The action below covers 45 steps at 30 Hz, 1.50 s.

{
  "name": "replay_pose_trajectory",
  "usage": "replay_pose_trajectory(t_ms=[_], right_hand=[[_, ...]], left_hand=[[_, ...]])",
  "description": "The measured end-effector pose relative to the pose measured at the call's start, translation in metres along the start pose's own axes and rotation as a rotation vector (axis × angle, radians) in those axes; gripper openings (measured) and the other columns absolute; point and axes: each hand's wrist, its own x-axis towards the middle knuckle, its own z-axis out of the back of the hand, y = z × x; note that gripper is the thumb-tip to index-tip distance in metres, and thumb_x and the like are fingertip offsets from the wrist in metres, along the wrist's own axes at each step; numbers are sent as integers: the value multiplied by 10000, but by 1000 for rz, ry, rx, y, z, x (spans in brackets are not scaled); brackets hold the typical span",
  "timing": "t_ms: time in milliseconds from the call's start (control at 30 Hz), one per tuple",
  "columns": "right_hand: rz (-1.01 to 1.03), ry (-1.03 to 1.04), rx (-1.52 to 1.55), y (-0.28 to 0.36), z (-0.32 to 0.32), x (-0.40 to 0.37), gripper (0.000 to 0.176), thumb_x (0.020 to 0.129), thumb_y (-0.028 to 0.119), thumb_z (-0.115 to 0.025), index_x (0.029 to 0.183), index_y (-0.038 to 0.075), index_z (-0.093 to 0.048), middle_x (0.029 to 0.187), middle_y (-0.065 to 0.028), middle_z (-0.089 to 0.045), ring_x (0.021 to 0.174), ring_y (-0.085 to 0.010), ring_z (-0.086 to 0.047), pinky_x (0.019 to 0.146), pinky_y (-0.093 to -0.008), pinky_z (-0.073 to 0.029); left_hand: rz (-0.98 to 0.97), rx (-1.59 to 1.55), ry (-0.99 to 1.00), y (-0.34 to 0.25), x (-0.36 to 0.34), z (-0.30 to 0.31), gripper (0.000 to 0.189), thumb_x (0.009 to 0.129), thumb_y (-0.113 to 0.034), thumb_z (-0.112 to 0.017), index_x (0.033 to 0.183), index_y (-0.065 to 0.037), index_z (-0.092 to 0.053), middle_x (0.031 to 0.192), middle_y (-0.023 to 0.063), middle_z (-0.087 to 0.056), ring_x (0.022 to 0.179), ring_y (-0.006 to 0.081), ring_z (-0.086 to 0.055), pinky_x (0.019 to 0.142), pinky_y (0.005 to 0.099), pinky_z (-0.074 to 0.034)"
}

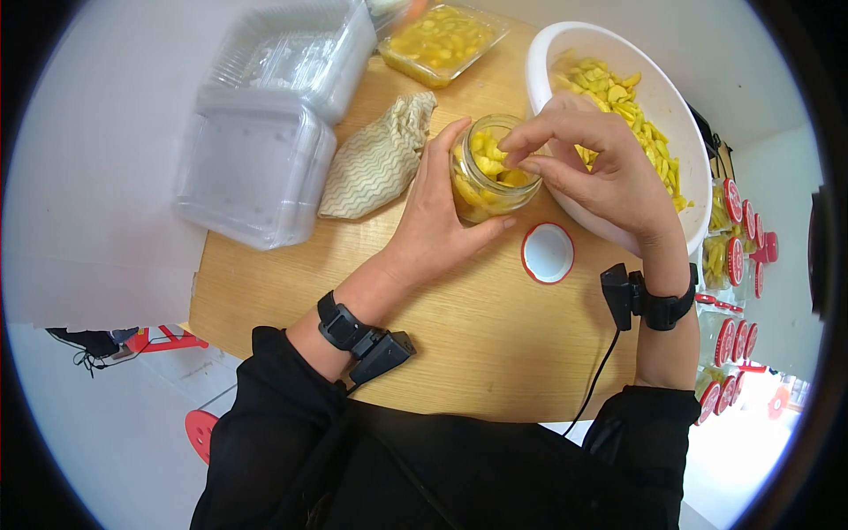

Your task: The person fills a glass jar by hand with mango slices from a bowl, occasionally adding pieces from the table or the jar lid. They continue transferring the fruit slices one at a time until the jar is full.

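A glass jar (480,199) with yellow pieces inside stands tilted on the wooden table, and my left hand (442,208) is wrapped round its side. Over the jar's open mouth is my right hand (596,159), thumb and fingertips close together; whatever they may hold is too small to make out. Beneath and behind that hand, a large white bowl (698,159) contains many yellow slices (655,146). A white lid with a red rim (548,253) lies on the table just below the jar.
Clear plastic containers (252,168) are stacked at the left, beside a patterned cloth (375,163). A plastic tray of yellow pieces (439,40) sits at the back. Jars with red lids (733,261) line the far right. A cable hangs from my right wrist.
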Motion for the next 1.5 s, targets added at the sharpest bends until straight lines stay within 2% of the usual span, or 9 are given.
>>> replay_pose_trajectory(t_ms=[233, 533, 667, 833, 933, 1133, 1233, 1333, 1500], right_hand=[[-42, -35, -14, 2, 3, 0, 152, 895, 11, -683, 1044, 16, -716, 961, -61, -721, 931, -177, -637, 878, -310, -480], [-38, -322, -106, -11, 9, 4, 156, 951, 85, -664, 1076, 18, -728, 992, -65, -761, 977, -168, -693, 919, -325, -515], [-70, -519, -112, -34, 16, 6, 224, 968, 155, -651, 1141, 38, -733, 1025, -56, -772, 991, -158, -693, 927, -314, -501], [-142, -600, -100, -45, 20, 5, 237, 966, 165, -651, 1153, 44, -731, 1043, -54, -769, 987, -158, -687, 907, -307, -497], [-212, -626, -84, -49, 23, 4, 241, 964, 163, -652, 1159, 45, -733, 1064, -66, -764, 991, -161, -683, 891, -303, -503], [-253, -647, -129, -60, 26, 2, 267, 957, 175, -669, 1174, 34, -733, 1077, -88, -760, 993, -173, -682, 879, -318, -521], [-271, -651, -150, -63, 25, 1, 279, 956, 185, -677, 1179, 27, -731, 1073, -98, -761, 989, -188, -688, 886, -335, -527], [-294, -644, -171, -63, 25, 1, 287, 954, 192, -683, 1179, 21, -729, 1071, -110, -762, 990, -201, -694, 891, -343, -529], [-304, -633, -195, -64, 27, 1, 281, 952, 191, -685, 1169, 18, -729, 1069, -123, -762, 995, -213, -702, 894, -346, -532]], left_hand=[[10, -12, 3, 2, 0, -1, 1047, 740, -196, -895, 1545, -23, -248, 1444, 244, -409, 1357, 410, -450, 1159, 478, -383], [23, -21, 6, 1, 0, -1, 1036, 746, -191, -883, 1545, -21, -246, 1455, 244, -404, 1374, 412, -436, 1177, 481, -364], [29, -42, 10, 3, -1, -2, 1036, 745, -164, -846, 1557, -9, -220, 1476, 263, -379, 1404, 418, -402, 1199, 478, -330], [47, -84, 19, 2, -1, -2, 1003, 740, -97, -757, 1565, 8, -196, 1489, 280, -363, 1428, 427, -373, 1214, 474, -306], [-36, 41, 1, 8, -2, -2, 981, 757, -44, -685, 1601, -27, -184, 1525, 236, -384, 1433, 345, -424, 1217, 434, -328], [27, -15, -45, 4, -1, 1, 875, 786, 7, -632, 1576, -18, -258, 1527, 236, -404, 1386, 340, -471, 1160, 434, -397], [34, -1, -85, 8, 0, 1, 837, 802, 14, -637, 1559, -29, -283, 1488, 221, -438, 1355, 324, -497, 1115, 440, -434], [9, -17, -139, 8, 1, -1, 797, 788, -4, -687, 1493, 10, -316, 1317, 239, -455, 1265, 365, -487, 1119, 462, -398], [20, 12, -146, 7, 2, -2, 871, 779, -30, -765, 1509, 2, -291, 1352, 231, -437, 1290, 370, -464, 1136, 459, -389]])
